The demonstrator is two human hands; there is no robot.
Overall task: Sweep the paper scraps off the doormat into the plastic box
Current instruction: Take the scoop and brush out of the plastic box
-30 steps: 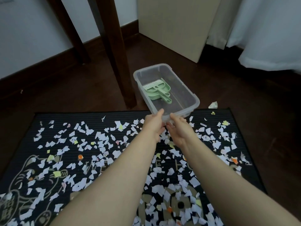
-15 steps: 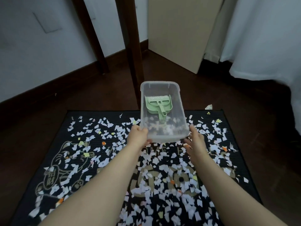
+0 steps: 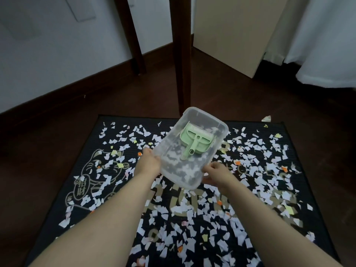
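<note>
Above a dark doormat (image 3: 138,120) strewn with white and coloured paper scraps (image 3: 192,211), a person held a clear plastic box (image 3: 173,164) in the air with both bare hands. The left hand (image 3: 149,160) gripped the box's near left edge, while the right hand (image 3: 217,175) grasped its near right corner. The box angled away to the right, and a green dustpan (image 3: 194,140) lay inside toward the far end, its handle pointing back at the person. Scraps covered most of the mat, and one lay on the dark wooden floor (image 3: 57,122) by the far right corner. A wooden table leg (image 3: 182,54) stood just beyond the mat, with a white curtain (image 3: 327,45) hanging at right
</note>
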